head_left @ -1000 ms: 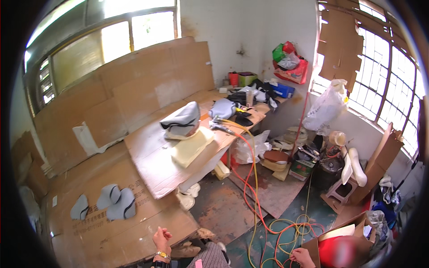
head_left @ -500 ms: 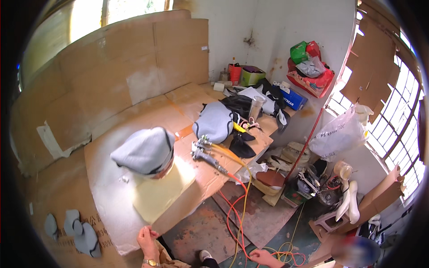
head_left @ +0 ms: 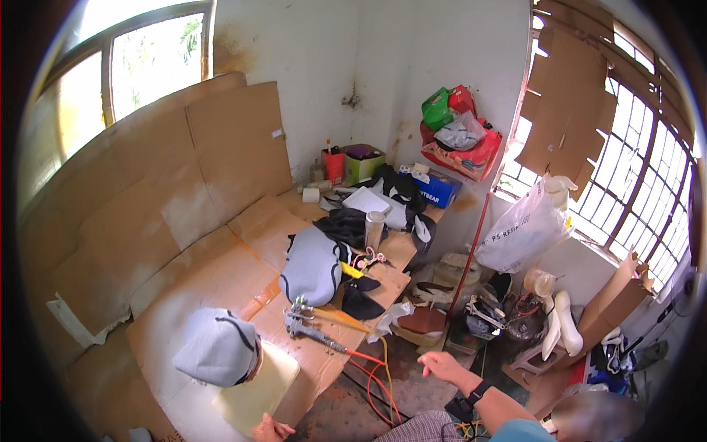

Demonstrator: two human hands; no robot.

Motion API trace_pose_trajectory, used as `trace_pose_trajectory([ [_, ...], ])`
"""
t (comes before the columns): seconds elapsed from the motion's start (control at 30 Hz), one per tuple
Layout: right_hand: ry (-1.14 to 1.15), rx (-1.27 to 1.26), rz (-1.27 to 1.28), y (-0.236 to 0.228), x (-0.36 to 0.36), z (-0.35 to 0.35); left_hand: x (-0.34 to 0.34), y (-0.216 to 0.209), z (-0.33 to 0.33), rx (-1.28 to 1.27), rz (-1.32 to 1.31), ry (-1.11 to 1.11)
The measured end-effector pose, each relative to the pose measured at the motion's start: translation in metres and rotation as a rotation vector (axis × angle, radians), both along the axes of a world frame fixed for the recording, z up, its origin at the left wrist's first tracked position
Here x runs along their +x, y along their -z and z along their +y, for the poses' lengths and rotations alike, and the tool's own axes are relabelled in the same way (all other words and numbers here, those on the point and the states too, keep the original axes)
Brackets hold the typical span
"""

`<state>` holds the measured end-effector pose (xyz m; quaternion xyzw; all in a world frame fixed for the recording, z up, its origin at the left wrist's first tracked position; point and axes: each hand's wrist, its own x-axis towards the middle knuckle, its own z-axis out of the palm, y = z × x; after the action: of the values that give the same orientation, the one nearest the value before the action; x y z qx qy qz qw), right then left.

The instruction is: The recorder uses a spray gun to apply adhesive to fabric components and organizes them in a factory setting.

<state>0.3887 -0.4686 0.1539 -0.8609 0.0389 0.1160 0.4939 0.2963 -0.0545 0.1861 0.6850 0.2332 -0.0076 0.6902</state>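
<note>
At the lower edge is my left hand (head_left: 271,428), thumb and fingers apart, beside the near end of a pale yellow sheet (head_left: 269,383). On that sheet stands a grey, rounded, cap-like piece (head_left: 212,346) with black edging. My right hand (head_left: 440,365) is raised off the table's right side, a dark band on its wrist. Its fingers are partly curled, with nothing seen in them. Left of it, a metal spray gun (head_left: 313,331) with an orange hose (head_left: 372,359) lies at the table's edge. Behind the gun rests another grey piece (head_left: 311,269) with black edging.
Cardboard covers the table (head_left: 188,276) and stands behind it as a screen (head_left: 239,147). A metal cup (head_left: 374,230) and dark cloths lie farther back. A red pole (head_left: 468,258) leans at the right, near a hanging plastic bag (head_left: 519,228) and cluttered tools.
The view has shifted, so the table sits lower and farther left. My right hand has risen from the lower edge toward the spray gun's side. My left hand appears right of the sheet's corner.
</note>
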Motion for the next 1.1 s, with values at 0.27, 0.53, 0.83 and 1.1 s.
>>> trace_pose_trajectory([
  [0.27, 0.448, 0.563, -0.164, -0.041, 0.184, -0.112, 0.143, -0.063, -0.094, -0.363, -0.315, 0.084],
  [0.53, 0.719, 1.341, -0.279, -0.007, 0.485, -0.331, 0.425, -0.183, -0.287, -0.189, -0.735, -0.009],
  [0.83, 0.937, 1.617, -0.178, 0.064, 0.685, -0.46, 0.806, -0.095, -0.528, -0.559, -0.186, 0.563],
  [1.1, 0.839, 1.795, -0.193, 0.039, 0.719, -0.486, 0.929, 0.005, -0.694, -0.09, 0.055, 0.38],
])
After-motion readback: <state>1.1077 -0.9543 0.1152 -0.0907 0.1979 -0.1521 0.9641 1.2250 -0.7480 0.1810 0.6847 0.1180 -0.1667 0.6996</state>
